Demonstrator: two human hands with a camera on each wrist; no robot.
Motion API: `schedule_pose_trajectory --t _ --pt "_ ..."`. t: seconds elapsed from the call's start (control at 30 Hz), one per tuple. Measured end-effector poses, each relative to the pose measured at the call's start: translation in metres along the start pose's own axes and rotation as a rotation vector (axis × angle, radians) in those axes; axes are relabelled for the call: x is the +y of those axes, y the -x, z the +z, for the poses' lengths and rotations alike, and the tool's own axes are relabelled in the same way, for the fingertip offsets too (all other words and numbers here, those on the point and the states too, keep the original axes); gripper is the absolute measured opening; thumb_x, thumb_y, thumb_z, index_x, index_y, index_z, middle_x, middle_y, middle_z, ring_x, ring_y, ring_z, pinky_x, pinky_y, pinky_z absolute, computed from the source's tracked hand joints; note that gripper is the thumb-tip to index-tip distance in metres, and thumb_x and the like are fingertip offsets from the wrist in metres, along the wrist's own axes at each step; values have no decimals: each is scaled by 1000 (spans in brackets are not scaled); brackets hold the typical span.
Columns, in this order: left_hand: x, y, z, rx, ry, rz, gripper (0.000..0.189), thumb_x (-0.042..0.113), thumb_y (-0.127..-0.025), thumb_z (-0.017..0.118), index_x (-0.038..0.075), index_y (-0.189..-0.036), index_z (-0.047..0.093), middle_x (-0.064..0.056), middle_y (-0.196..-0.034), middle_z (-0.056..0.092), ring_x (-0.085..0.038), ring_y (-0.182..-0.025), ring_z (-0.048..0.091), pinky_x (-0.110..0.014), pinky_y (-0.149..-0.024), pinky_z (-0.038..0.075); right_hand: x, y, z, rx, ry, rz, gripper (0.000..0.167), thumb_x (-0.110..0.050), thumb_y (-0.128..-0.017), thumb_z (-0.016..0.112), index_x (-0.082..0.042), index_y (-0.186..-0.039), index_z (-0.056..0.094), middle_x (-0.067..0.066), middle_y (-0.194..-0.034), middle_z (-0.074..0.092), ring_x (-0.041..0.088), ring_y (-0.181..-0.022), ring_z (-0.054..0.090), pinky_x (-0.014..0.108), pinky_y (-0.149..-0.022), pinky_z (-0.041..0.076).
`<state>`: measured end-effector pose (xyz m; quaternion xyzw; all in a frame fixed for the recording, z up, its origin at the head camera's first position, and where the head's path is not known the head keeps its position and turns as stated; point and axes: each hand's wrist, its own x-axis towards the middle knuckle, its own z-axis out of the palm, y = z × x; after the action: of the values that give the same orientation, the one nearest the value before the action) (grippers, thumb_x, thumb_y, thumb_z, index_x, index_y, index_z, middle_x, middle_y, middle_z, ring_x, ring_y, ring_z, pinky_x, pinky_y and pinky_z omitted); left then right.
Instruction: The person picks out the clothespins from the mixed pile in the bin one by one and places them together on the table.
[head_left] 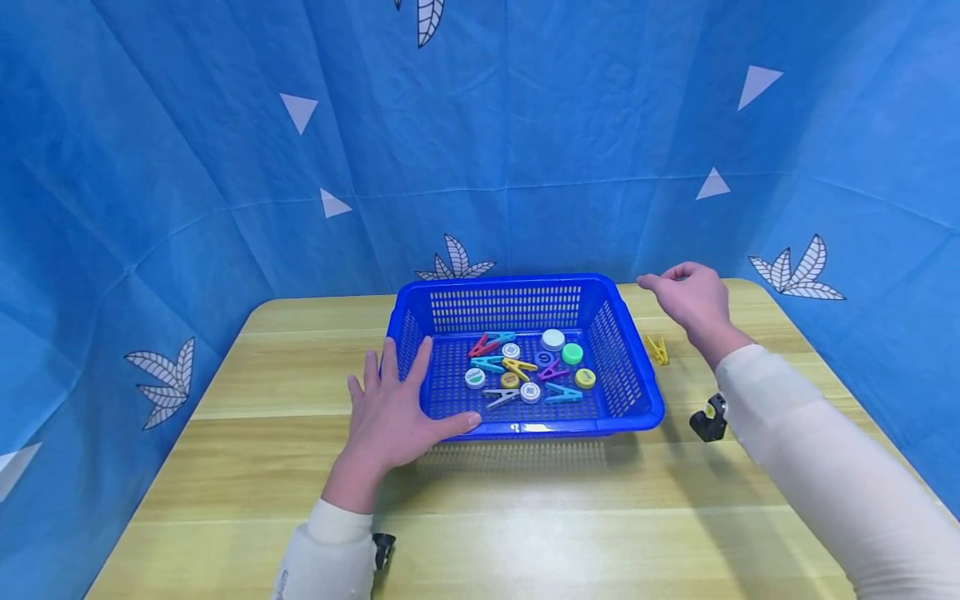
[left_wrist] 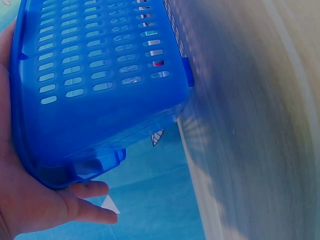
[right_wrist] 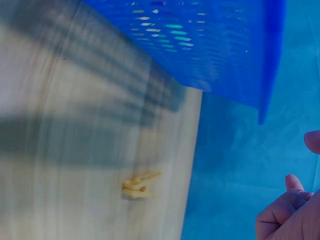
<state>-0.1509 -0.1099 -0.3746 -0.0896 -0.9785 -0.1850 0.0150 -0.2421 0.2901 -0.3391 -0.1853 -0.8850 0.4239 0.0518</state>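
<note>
A blue plastic basket [head_left: 517, 428] with slotted walls holds several clothespins and bottle caps. Over its front left corner lies my left hand [head_left: 390, 412], fingers spread and straight, the thumb along the front rim. The left wrist view shows this hand [left_wrist: 35, 205] against the basket's rim [left_wrist: 20, 115]. To the right of the basket, my right hand [head_left: 693, 296] hovers in the air with loosely bent fingers and nothing visible in them. Below it, on the table, a yellow clothespin [head_left: 657, 349] stands close to the basket's right wall; it also shows in the right wrist view.
The wooden table [head_left: 285, 467] runs back to a blue patterned curtain [head_left: 510, 150], which also closes off both sides. Inside the basket are a red clothespin [head_left: 481, 346], a green cap [head_left: 572, 353] and a white cap [head_left: 552, 339]. Black wrist mounts [head_left: 709, 418] hang by the sleeves.
</note>
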Motion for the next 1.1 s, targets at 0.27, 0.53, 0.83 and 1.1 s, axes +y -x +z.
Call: schedule_pose_trajectory --t 0.27,0.53,0.83,1.1 --pt "-2 0 1 6 -7 5 129 100 -60 47 27 -162 13 -24 -164 0 -52 -145 -5 -77 -105 0 -21 3 3 0 -1 -46 54 -56 -91 64 -6 -112 58 14 -114 54 33 -104 46 43 -76 44" --pt "-2 -1 2 7 -18 5 130 100 -60 45 28 -162 13 -25 -164 0 -52 -145 -4 -76 -106 0 -43 9 9 -7 15 -91 52 -53 -92 65 -6 -114 58 16 -118 54 34 -105 46 43 -72 44" --pt "-2 -1 2 6 -31 7 129 100 -60 45 29 -162 11 -25 -163 1 -53 -145 -2 -77 -106 2 -61 14 19 -24 -4 -131 51 -49 -91 68 -6 -117 59 16 -118 56 36 -108 47 50 -81 46" --pt "-3 -1 3 12 -26 6 129 99 -61 47 27 -162 14 -25 -163 1 -52 -145 -3 -76 -106 2 -74 15 28 -7 -21 -168 45 -45 -92 69 -7 -114 60 14 -108 57 33 -100 49 46 -78 45"
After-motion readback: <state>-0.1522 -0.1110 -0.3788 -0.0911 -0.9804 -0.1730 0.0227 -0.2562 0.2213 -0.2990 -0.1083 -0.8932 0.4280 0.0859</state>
